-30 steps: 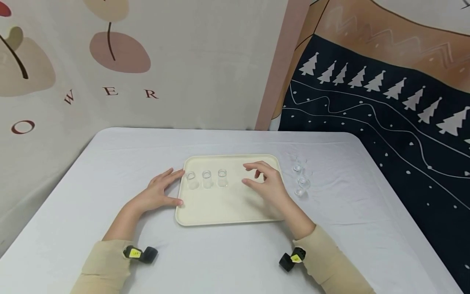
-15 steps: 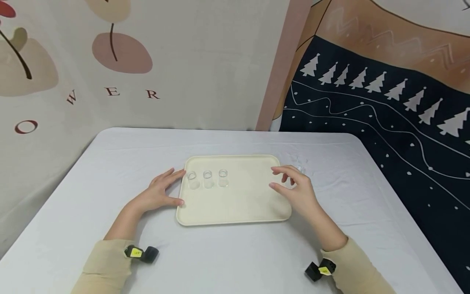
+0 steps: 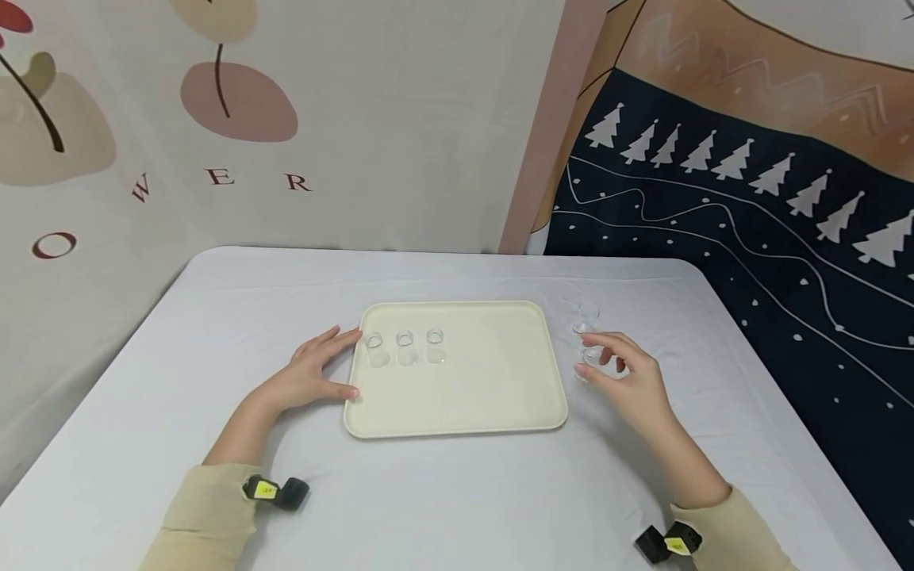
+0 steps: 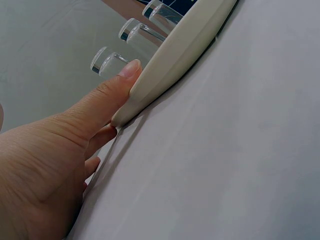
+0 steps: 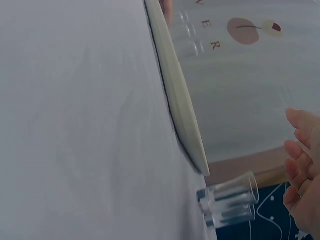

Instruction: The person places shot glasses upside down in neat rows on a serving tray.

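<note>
Three clear shot glasses [image 3: 405, 349] stand in a row, mouth down, on the left half of a cream tray [image 3: 500, 396]. My left hand [image 3: 310, 373] rests spread against the tray's left edge; in the left wrist view its thumb [image 4: 112, 92] lies against the rim. Right of the tray, my right hand [image 3: 631, 385] hovers with thumb and fingers apart. From the head its fingertips overlap several more shot glasses [image 3: 584, 327]. In the right wrist view those glasses [image 5: 230, 200] stand mouth up, and the hand [image 5: 305, 170] appears apart from them.
A white cloth [image 3: 428, 500] covers the table. Behind it hangs a pale printed curtain [image 3: 400, 159], with a dark tree-patterned cloth [image 3: 714, 238] at the right. Each sleeve carries a small black camera [image 3: 278, 492] at the wrist.
My right hand has moved right, from above the tray to the glasses beside it. The left hand stays at the tray's edge, and the three glasses on the tray have not moved.
</note>
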Motion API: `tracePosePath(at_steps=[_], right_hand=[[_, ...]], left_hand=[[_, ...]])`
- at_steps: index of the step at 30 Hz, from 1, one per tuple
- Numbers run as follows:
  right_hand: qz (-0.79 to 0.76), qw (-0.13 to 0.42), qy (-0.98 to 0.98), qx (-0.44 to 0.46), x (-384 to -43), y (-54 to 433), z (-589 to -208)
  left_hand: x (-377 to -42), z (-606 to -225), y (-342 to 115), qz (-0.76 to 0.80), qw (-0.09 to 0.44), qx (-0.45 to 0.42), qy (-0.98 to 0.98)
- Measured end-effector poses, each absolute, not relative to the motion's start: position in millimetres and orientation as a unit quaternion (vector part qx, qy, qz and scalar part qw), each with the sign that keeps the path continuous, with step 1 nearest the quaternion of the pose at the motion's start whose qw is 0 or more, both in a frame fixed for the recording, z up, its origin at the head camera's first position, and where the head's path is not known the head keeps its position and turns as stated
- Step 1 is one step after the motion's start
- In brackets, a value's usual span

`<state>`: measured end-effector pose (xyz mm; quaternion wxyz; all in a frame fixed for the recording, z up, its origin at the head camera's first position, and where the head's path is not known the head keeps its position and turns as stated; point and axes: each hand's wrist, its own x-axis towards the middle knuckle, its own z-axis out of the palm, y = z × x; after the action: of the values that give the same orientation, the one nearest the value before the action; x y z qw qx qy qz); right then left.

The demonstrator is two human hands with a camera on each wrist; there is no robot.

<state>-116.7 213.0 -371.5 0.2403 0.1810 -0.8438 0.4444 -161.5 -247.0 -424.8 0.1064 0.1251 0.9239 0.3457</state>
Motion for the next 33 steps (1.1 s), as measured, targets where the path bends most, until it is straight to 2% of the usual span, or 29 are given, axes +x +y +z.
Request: tracePosePath(at_steps=[7,16,24,33], right_hand=[[0.434,0.24,-0.855,0.15,-124.2,236.5,-387.9],[0.437,0.197,-0.871,0.112,-126.8,249.7,-393.4],[0.437,0.162,-0.879,0.097,-114.2,239.1,-372.4],[0.453,0.115,-0.881,0.077,-132.4,262.3,-415.6]], left_hand=[[-161.3,-424.5,-247.7,0.346,0.106,0.127,0.924],[-160.9,-423.1,-246.6,0.347,0.106,0.125,0.923],[-160.2,-421.5,-246.2,0.347,0.105,0.13,0.923],[-161.7,-424.1,-246.5,0.348,0.106,0.127,0.923]])
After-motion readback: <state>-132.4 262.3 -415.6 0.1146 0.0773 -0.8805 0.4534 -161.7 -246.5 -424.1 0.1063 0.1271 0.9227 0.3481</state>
